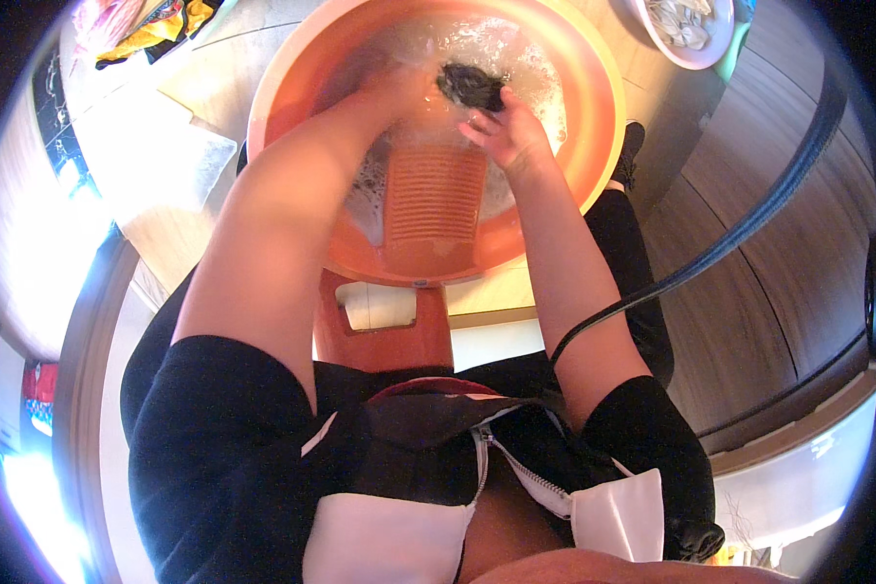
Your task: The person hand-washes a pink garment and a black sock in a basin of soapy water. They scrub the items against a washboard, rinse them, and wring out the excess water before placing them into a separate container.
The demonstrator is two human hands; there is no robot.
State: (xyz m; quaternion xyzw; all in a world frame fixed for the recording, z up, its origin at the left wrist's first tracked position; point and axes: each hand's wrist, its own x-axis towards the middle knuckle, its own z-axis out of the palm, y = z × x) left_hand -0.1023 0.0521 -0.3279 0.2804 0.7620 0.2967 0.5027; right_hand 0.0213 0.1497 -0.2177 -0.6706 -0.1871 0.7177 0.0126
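Note:
An orange plastic basin (606,109) holds cloudy, sudsy water, and a ribbed washboard (436,197) slopes along its near side. A wet, bunched black cloth (473,85) is over the water near the basin's middle. My right hand (507,128) is at the cloth's right end, palm partly up, with the thumb or a fingertip touching it and the other fingers spread below. My left hand (409,91) is blurred and partly lost in splashing water just left of the cloth; its fingers cannot be made out.
A white bowl (675,55) with pale cloths stands at the top right. Colourful fabric (153,33) lies at the top left. Below the basin is a red plastic stool (387,347). A dark cable (737,241) crosses over my right forearm. Wooden panels (781,182) stand on the right.

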